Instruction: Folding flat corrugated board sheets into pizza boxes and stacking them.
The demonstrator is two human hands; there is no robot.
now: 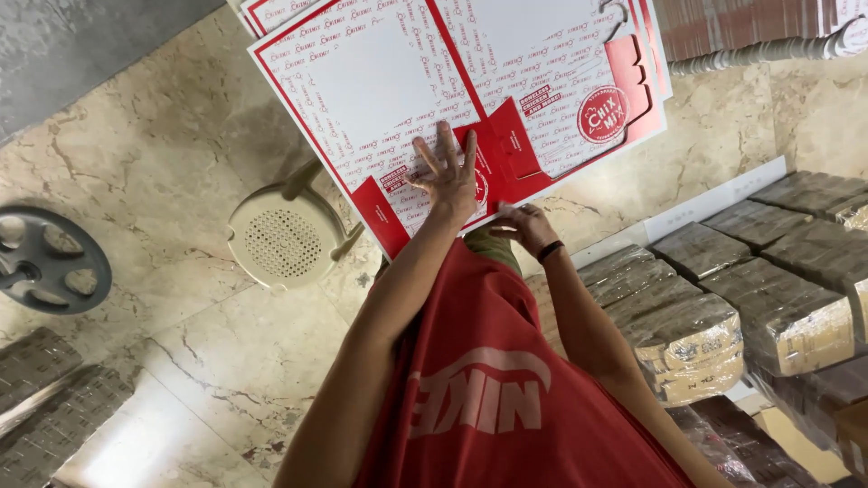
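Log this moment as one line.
left hand: flat, fingers spread on red-and-white flat carton sheet | right hand: at sheet's near edge, grip unclear | beside: beige plastic stool, wrapped bundles

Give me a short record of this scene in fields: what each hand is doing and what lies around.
Left hand: flat, fingers spread, pressing on the flat red-and-white carton sheet
Right hand: at the sheet's near edge, seems to pinch it
Under the sheet: more flat sheets
Floor: marbled stone
Beside: cream plastic stool, grey wheel
Other side: wrapped bundles
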